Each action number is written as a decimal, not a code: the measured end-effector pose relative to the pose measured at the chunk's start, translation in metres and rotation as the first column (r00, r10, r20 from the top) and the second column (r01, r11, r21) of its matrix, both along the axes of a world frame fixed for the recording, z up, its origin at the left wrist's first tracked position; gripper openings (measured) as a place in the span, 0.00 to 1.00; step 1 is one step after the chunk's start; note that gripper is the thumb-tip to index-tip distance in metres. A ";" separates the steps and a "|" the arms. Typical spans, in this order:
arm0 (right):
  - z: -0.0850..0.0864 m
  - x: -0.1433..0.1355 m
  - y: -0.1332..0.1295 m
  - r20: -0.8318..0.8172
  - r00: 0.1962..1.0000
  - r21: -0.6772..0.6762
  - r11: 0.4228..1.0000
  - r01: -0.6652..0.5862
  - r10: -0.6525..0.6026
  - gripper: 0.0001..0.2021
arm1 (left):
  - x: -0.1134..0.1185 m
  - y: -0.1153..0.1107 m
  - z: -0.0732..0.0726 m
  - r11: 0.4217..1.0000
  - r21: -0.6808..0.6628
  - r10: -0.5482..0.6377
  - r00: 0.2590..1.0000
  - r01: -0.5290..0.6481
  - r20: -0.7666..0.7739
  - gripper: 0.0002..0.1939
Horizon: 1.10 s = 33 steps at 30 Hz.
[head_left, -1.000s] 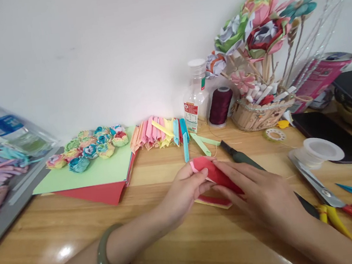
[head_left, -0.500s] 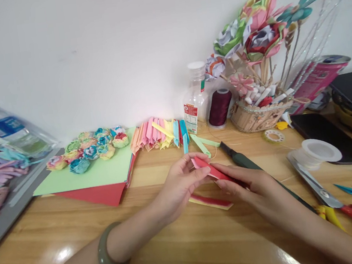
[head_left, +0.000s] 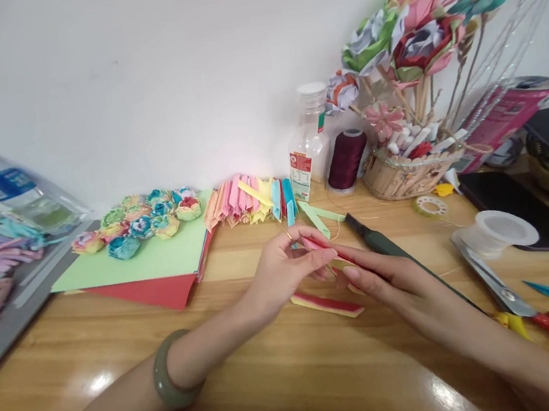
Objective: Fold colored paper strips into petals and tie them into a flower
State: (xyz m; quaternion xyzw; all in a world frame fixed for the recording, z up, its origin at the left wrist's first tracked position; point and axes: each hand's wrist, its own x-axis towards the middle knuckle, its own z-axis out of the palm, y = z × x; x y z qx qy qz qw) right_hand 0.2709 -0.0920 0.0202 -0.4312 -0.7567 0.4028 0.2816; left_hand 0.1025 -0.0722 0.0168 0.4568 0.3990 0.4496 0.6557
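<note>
Between my two hands is a folded paper strip point(head_left: 343, 262), red and pink with a pale yellow side showing. My left hand point(head_left: 290, 267) pinches its left end between thumb and fingers. At its right end, my right hand point(head_left: 390, 279) holds it with the thumb below and the fingers along the top. Part of the strip is hidden by the fingers. A red and yellow strip point(head_left: 327, 304) lies on the table just under my hands. Behind them are light green strips point(head_left: 314, 217) and a row of folded colored papers point(head_left: 243, 201).
Small paper flowers point(head_left: 141, 227) sit on green paper point(head_left: 111, 273) at the left. A dark green tool point(head_left: 386, 245), scissors point(head_left: 508, 296) and a white spool point(head_left: 503, 230) lie at the right. Behind stand a glass bottle point(head_left: 304, 154), purple thread point(head_left: 347, 162) and a flower basket point(head_left: 402, 174).
The strip has turned between my fingers, so a pale yellow side now shows where red faced up. The view has shifted slightly.
</note>
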 end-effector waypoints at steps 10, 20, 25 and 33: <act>0.000 0.001 0.002 -0.049 0.998 -0.120 0.992 -0.032 0.026 0.21 | -0.002 0.000 -0.002 0.997 -0.053 -0.053 0.996 0.057 0.073 0.09; 0.002 -0.004 -0.004 -0.086 0.996 -0.185 0.982 -0.044 0.029 0.16 | 0.000 -0.002 -0.001 0.990 -0.123 -0.042 0.981 0.066 0.188 0.12; -0.001 -0.006 -0.006 -0.211 0.977 -0.281 0.958 -0.053 -0.008 0.14 | 0.001 -0.005 0.000 0.993 -0.109 -0.038 0.992 0.052 0.123 0.11; 0.001 -0.003 -0.003 -0.144 0.990 -0.203 0.979 -0.020 -0.009 0.12 | -0.001 -0.006 0.002 0.993 -0.112 0.036 0.993 -0.023 0.115 0.08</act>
